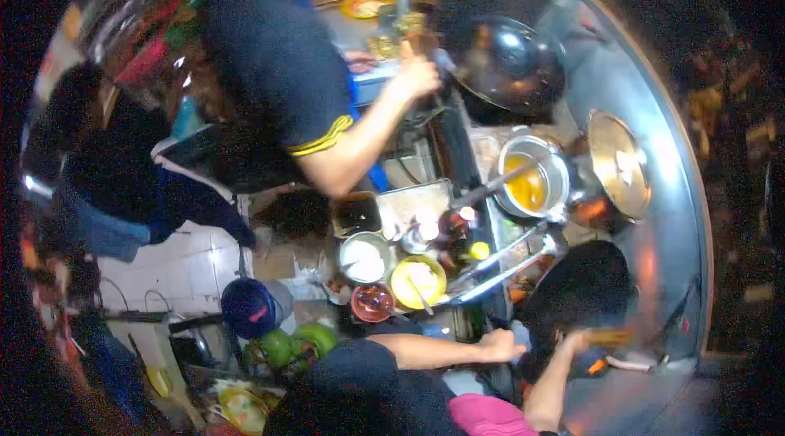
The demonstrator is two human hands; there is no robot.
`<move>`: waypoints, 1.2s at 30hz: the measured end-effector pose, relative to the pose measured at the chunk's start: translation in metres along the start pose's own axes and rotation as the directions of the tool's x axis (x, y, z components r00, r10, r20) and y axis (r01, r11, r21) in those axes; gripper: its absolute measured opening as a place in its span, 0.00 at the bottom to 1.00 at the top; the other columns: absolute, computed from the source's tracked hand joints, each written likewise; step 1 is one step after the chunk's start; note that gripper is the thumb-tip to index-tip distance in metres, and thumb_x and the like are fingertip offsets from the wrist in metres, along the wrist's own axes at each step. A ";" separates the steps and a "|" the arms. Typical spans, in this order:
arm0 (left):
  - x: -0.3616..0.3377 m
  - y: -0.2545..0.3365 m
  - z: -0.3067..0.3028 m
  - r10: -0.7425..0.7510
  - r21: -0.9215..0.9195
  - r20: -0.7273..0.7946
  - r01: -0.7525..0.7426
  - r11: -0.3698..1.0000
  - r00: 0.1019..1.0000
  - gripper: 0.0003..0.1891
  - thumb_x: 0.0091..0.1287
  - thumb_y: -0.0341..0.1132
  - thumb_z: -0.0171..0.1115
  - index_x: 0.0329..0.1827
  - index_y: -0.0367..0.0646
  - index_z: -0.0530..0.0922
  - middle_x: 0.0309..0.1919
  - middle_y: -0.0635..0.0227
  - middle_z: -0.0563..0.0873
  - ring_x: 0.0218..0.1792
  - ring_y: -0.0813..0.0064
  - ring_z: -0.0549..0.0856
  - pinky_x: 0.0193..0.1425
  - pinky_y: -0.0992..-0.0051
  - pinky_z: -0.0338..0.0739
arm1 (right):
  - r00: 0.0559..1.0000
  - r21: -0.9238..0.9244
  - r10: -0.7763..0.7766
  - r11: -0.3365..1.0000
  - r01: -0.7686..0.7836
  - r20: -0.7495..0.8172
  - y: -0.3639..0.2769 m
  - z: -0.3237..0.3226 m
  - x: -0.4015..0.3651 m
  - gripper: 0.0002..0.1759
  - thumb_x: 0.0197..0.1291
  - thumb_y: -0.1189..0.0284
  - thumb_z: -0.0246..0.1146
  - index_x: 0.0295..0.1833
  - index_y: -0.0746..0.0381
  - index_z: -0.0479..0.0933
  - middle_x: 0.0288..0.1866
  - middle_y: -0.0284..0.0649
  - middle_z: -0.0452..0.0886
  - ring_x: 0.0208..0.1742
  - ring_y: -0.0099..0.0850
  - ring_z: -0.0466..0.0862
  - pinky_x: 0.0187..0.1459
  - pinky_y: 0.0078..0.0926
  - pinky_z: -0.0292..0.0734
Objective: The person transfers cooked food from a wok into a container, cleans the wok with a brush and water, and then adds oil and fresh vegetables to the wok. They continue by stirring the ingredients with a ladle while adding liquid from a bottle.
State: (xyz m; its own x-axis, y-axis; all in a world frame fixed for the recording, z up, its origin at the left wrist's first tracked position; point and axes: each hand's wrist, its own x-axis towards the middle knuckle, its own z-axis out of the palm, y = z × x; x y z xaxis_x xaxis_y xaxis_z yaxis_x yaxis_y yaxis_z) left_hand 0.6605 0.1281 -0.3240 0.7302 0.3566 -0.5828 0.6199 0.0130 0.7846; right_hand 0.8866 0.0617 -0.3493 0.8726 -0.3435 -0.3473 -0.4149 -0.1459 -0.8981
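At the lower right, my left hand (500, 346) is closed on a pale bluish cloth (522, 336) at the left edge of a dark wok (582, 285). My right hand (571, 345) is wrapped round a blurred tool with a wooden handle (609, 337), over the wok's near side. The tool's working end cannot be made out. Left of the wok stand a yellow bowl (418, 281) of white stuff with a spoon, a metal bowl (365, 257) of white stuff and a reddish bowl (373, 303) of dark sauce.
Beyond the wok sits a metal pot (531, 177) of yellow liquid, a long handle across it. A brass-coloured lid (619, 166) leans against the metal backsplash. Another wok (511, 64) is farther off. A co-worker in a dark shirt (270, 60) reaches towards it. A blue bucket (248, 311) stands left.
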 end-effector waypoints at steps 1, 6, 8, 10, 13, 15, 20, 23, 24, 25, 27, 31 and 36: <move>-0.007 0.008 -0.008 -0.045 0.040 0.025 0.044 0.998 0.999 0.28 0.55 0.55 0.56 0.39 0.33 0.80 0.37 0.48 0.83 0.42 0.52 0.83 0.47 0.60 0.76 | 0.974 -0.072 -0.138 0.986 0.153 0.181 0.023 0.019 0.038 0.26 0.64 0.55 0.50 0.57 0.65 0.67 0.50 0.47 0.76 0.44 0.39 0.76 0.43 0.31 0.75; -0.006 0.015 -0.008 -0.073 0.104 0.038 0.069 0.992 0.997 0.27 0.56 0.54 0.56 0.35 0.32 0.80 0.37 0.46 0.82 0.42 0.52 0.83 0.47 0.58 0.76 | 0.508 -0.248 -0.147 0.738 0.628 0.849 0.005 0.016 -0.034 0.24 0.64 0.58 0.51 0.59 0.63 0.64 0.45 0.48 0.74 0.42 0.39 0.74 0.43 0.30 0.71; -0.004 0.012 -0.007 -0.070 0.080 0.032 0.067 0.995 0.997 0.27 0.56 0.54 0.57 0.35 0.32 0.80 0.37 0.45 0.82 0.41 0.50 0.82 0.46 0.58 0.76 | 0.211 -0.129 -0.149 0.433 0.892 0.966 -0.023 -0.034 -0.083 0.29 0.63 0.61 0.51 0.68 0.57 0.57 0.54 0.57 0.73 0.56 0.49 0.74 0.53 0.36 0.69; -0.003 0.006 -0.001 -0.049 0.075 0.040 0.046 0.996 0.998 0.27 0.56 0.55 0.58 0.36 0.33 0.80 0.36 0.45 0.82 0.40 0.49 0.82 0.45 0.57 0.76 | 0.590 -0.589 0.250 -0.088 0.804 0.768 -0.031 -0.114 -0.002 0.31 0.61 0.59 0.53 0.67 0.57 0.57 0.53 0.57 0.73 0.48 0.50 0.77 0.47 0.43 0.73; -0.002 0.008 0.002 -0.053 0.064 0.017 0.052 0.997 0.998 0.27 0.56 0.54 0.57 0.34 0.32 0.80 0.34 0.45 0.82 0.39 0.49 0.83 0.44 0.57 0.76 | 0.859 -0.780 0.013 -0.413 0.471 0.512 -0.090 -0.194 0.074 0.26 0.63 0.59 0.48 0.62 0.61 0.62 0.43 0.53 0.77 0.37 0.46 0.80 0.37 0.42 0.75; 0.013 -0.009 0.014 0.001 0.100 0.050 -0.006 0.995 0.999 0.29 0.56 0.56 0.54 0.31 0.31 0.80 0.30 0.46 0.83 0.33 0.49 0.83 0.39 0.56 0.76 | 0.831 -0.856 -0.235 -0.261 0.447 0.505 -0.123 -0.239 0.131 0.24 0.65 0.58 0.46 0.60 0.62 0.66 0.36 0.50 0.78 0.33 0.42 0.80 0.33 0.39 0.74; 0.050 -0.061 0.049 0.170 0.091 0.015 -0.170 0.981 0.985 0.31 0.60 0.58 0.51 0.31 0.31 0.80 0.34 0.42 0.82 0.39 0.46 0.82 0.44 0.59 0.75 | 0.522 -0.678 -0.852 0.407 0.611 -0.041 -0.074 -0.202 0.138 0.20 0.67 0.62 0.47 0.59 0.61 0.67 0.28 0.40 0.72 0.26 0.27 0.71 0.32 0.26 0.70; 0.022 -0.008 0.011 0.068 0.019 0.170 -0.072 0.997 0.983 0.17 0.64 0.44 0.53 0.42 0.38 0.79 0.36 0.57 0.84 0.41 0.64 0.82 0.49 0.68 0.73 | 0.890 -0.542 -0.453 0.763 0.353 -0.057 0.028 -0.181 0.090 0.25 0.62 0.59 0.53 0.60 0.63 0.65 0.33 0.37 0.73 0.31 0.27 0.72 0.36 0.26 0.70; 0.027 -0.018 0.011 -0.026 -0.094 0.306 0.057 0.994 0.952 0.18 0.65 0.45 0.53 0.39 0.36 0.79 0.31 0.60 0.84 0.34 0.70 0.82 0.41 0.71 0.74 | 0.959 -0.497 -0.267 0.823 0.277 0.093 0.039 -0.177 0.066 0.27 0.61 0.58 0.55 0.60 0.63 0.64 0.34 0.36 0.73 0.33 0.27 0.72 0.37 0.26 0.70; 0.021 -0.011 0.005 0.034 -0.122 0.261 -0.002 0.993 0.965 0.18 0.65 0.46 0.52 0.35 0.37 0.79 0.27 0.63 0.82 0.29 0.74 0.80 0.34 0.73 0.72 | 0.957 -0.443 -0.217 0.851 0.281 0.191 0.036 -0.172 0.034 0.29 0.60 0.56 0.57 0.60 0.64 0.63 0.36 0.36 0.73 0.34 0.27 0.72 0.38 0.25 0.70; 0.013 0.002 0.004 0.122 -0.274 0.244 -0.053 0.960 0.962 0.19 0.66 0.47 0.51 0.29 0.39 0.78 0.19 0.68 0.79 0.20 0.79 0.76 0.24 0.77 0.68 | 0.977 -0.321 -0.198 0.923 0.211 0.073 0.009 -0.166 -0.026 0.28 0.60 0.56 0.57 0.59 0.63 0.64 0.34 0.34 0.74 0.36 0.28 0.75 0.42 0.28 0.72; 0.005 0.016 0.005 -0.056 -0.371 0.311 0.175 0.912 0.949 0.17 0.66 0.46 0.52 0.24 0.44 0.73 0.12 0.73 0.72 0.12 0.83 0.69 0.16 0.80 0.59 | 0.987 0.025 -0.106 0.994 0.103 0.119 -0.021 -0.192 -0.110 0.28 0.61 0.67 0.58 0.64 0.63 0.58 0.43 0.40 0.75 0.36 0.28 0.79 0.31 0.23 0.79; 0.004 0.006 0.039 -0.100 -0.428 0.407 0.286 0.857 0.908 0.21 0.65 0.51 0.51 0.17 0.49 0.68 0.11 0.75 0.69 0.11 0.81 0.66 0.14 0.80 0.56 | 0.970 0.147 -0.239 0.962 0.229 0.049 0.024 -0.225 -0.180 0.28 0.47 0.73 0.69 0.55 0.64 0.68 0.46 0.39 0.76 0.41 0.26 0.78 0.41 0.24 0.76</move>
State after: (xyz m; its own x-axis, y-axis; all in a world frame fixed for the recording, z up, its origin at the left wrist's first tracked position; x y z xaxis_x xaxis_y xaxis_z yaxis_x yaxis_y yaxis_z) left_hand 0.6782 0.0937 -0.3304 0.7179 -0.0576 -0.6937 0.6173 0.5132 0.5963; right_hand 0.6619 -0.0887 -0.2478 0.9579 -0.2530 -0.1358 -0.1612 -0.0823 -0.9835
